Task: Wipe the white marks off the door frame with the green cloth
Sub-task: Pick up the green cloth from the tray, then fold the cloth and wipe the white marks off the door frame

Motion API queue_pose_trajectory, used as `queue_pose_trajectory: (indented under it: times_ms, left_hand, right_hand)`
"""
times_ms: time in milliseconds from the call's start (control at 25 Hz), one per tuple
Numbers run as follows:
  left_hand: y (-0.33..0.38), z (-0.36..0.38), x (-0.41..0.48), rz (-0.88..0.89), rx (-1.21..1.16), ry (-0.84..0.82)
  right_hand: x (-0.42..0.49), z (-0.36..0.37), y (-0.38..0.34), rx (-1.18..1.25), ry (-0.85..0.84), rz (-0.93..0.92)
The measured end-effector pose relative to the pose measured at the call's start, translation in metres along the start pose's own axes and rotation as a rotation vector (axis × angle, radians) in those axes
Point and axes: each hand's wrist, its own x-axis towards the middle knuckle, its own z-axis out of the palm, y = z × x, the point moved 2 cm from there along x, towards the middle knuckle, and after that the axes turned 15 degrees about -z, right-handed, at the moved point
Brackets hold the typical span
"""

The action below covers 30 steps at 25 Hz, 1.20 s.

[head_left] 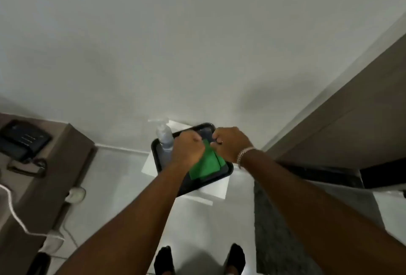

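Observation:
Both my hands hold the green cloth (206, 163) by its upper edge, above a black tray (228, 170). My left hand (186, 148) is closed on the cloth's left part and my right hand (231, 142), with a bracelet on its wrist, is closed on the right part. The cloth hangs down between them over the tray. The brown door frame (342, 121) rises at the right, beside the white wall. No white marks on it can be made out from here.
A clear spray bottle (164, 137) stands on the tray's left end. The tray rests on a white stand (216, 189). At the left is a brown counter (55, 164) with a black phone (22, 139) and white cables. A grey mat (285, 230) lies at the right. My feet show at the bottom.

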Motion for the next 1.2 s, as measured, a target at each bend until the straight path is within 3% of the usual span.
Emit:
queue_pose_trajectory:
  times_ms: [160, 320, 440, 520, 640, 840, 960, 1080, 1200]
  left_hand:
    - [-0.064, 0.033, 0.028, -0.281, -0.082, -0.081]
    - [-0.072, 0.051, 0.038, -0.406, -0.331, -0.052]
    - [-0.063, 0.055, 0.037, -0.581, -0.682, -0.198]
    - [-0.052, 0.05, 0.03, -0.563, -0.758, -0.253]
    - [-0.023, 0.034, 0.009, -0.393, -0.802, -0.246]
    - [0.076, 0.003, -0.046, -0.02, -0.763, -0.287]
    - [0.154, -0.011, -0.092, 0.153, -0.725, -0.408]
    - [0.235, -0.021, -0.144, 0.465, -0.692, -0.543]
    - [0.303, -0.024, -0.199, 0.821, -0.625, -0.445]
  right_hand:
    - [0.008, 0.061, 0.019, -0.011, -0.117, 0.116]
    - [0.02, 0.089, 0.033, 0.041, -0.029, 0.193]
    - [0.019, 0.09, 0.041, 0.219, 0.096, 0.302]
    - [0.014, 0.08, 0.046, 0.369, 0.19, 0.343]
    - [-0.003, 0.045, 0.042, 0.577, 0.354, 0.344]
    - [-0.059, -0.064, 0.022, 0.777, 0.783, 0.187]
    - [-0.101, -0.145, 0.013, 0.718, 0.975, 0.013]
    - [-0.139, -0.225, 0.011, 0.519, 1.177, -0.164]
    - [-0.175, -0.296, 0.012, 0.327, 1.406, -0.215]
